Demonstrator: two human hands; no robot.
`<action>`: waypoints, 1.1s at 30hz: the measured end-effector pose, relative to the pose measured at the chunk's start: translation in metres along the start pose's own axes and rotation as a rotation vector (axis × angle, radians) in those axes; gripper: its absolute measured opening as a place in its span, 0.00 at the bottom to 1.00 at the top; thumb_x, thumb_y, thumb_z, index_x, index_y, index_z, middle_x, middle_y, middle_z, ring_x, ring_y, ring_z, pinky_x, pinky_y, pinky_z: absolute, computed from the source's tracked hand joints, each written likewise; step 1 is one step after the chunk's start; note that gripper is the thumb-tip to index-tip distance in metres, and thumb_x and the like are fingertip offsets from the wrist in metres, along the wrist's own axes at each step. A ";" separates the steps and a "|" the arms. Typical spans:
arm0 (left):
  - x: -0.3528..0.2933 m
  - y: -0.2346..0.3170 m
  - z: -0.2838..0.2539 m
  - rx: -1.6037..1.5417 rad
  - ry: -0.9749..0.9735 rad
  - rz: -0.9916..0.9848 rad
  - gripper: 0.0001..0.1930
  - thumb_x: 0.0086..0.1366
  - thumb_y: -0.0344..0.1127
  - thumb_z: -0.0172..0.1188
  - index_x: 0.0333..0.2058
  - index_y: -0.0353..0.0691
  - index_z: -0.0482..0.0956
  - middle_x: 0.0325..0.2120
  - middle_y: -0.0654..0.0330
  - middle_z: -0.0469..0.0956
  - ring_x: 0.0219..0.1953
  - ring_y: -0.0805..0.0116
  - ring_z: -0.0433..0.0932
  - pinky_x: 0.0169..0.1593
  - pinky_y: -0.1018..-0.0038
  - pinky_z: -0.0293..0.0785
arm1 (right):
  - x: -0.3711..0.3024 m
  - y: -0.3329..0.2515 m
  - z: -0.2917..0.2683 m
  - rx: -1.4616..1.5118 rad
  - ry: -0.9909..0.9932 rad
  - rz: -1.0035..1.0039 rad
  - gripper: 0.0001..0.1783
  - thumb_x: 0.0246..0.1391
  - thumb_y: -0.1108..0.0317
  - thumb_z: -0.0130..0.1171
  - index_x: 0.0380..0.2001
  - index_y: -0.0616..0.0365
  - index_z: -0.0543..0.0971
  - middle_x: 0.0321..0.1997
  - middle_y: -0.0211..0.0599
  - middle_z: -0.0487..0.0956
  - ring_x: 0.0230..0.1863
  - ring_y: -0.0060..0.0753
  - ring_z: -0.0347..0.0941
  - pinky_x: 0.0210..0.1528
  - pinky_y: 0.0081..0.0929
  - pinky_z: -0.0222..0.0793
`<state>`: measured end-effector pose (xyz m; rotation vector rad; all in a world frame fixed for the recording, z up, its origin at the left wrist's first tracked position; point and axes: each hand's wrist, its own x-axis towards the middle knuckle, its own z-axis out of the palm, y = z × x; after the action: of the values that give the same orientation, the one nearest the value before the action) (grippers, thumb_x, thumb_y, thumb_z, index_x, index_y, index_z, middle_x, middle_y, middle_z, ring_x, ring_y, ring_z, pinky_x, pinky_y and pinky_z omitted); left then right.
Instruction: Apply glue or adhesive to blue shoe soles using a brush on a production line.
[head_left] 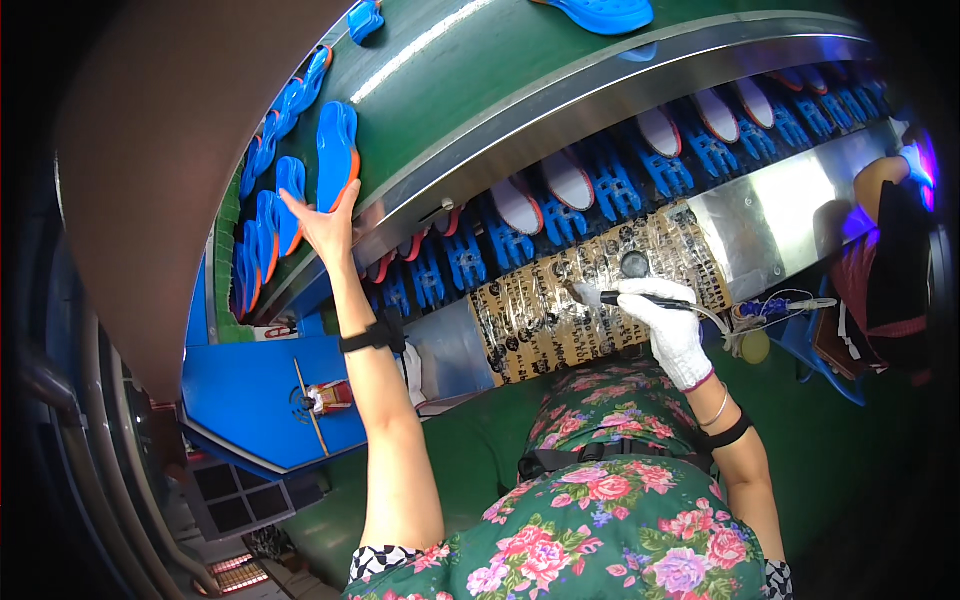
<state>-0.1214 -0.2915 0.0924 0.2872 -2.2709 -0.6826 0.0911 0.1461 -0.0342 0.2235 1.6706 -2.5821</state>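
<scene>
Here's the bare left hand (328, 232), out at the belt, fingers spread wide, with thumb and fingers to either side of the orange-edged lower end of a blue sole (337, 145); whether it grips or merely touches, I can't tell. Sensible placing, it seems: the edges offer a hold clear of the broad face. That sole lies flat on the green belt (440, 110).

And the right hand (668, 325), gloved in white, curls closed around a slim brush (608, 297), gripped close to the bristles, probably for fine control! Those bristles point left, above the counter (540, 330), whose patterned brown covering presumably guards against smears. 1 dark round disc (635, 264) sits there, just beyond the glove.

Moving out, more blue soles (268, 225) crowd the belt's left side. Past the counter, under the metal rail (560, 125), runs a row of blue racks (615, 190), with white-topped soles (515, 208) set among them, apparently spaced to keep their faces apart. Over on the left, a blue panel (245, 390) carries a thin stick (308, 405). Far right, a co-worker's gloved hand (915, 165) catches violet light.
</scene>
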 end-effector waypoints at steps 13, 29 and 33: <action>-0.007 0.009 0.009 0.334 0.286 0.101 0.64 0.50 0.56 0.80 0.75 0.40 0.46 0.66 0.33 0.65 0.66 0.33 0.65 0.67 0.40 0.59 | -0.018 0.005 -0.028 0.063 0.061 0.076 0.11 0.53 0.78 0.69 0.42 0.65 0.87 0.40 0.37 0.88 0.41 0.25 0.83 0.47 0.23 0.78; -0.057 0.290 0.204 -0.619 -0.578 0.256 0.28 0.54 0.43 0.80 0.47 0.40 0.75 0.44 0.44 0.78 0.42 0.49 0.81 0.41 0.60 0.81 | -0.025 -0.007 -0.065 0.201 0.158 0.072 0.11 0.54 0.79 0.68 0.42 0.65 0.87 0.40 0.37 0.87 0.39 0.24 0.82 0.45 0.21 0.76; -0.078 0.288 0.161 -1.094 -0.629 -0.087 0.20 0.62 0.32 0.74 0.47 0.40 0.72 0.46 0.57 0.73 0.42 0.65 0.79 0.34 0.68 0.79 | -0.023 -0.004 -0.077 0.220 0.209 0.088 0.11 0.54 0.80 0.68 0.42 0.66 0.87 0.41 0.38 0.88 0.39 0.24 0.82 0.45 0.20 0.77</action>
<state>-0.1812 0.0416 0.1112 -0.4182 -2.0325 -2.1319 0.1207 0.2166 -0.0583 0.5832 1.3910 -2.7537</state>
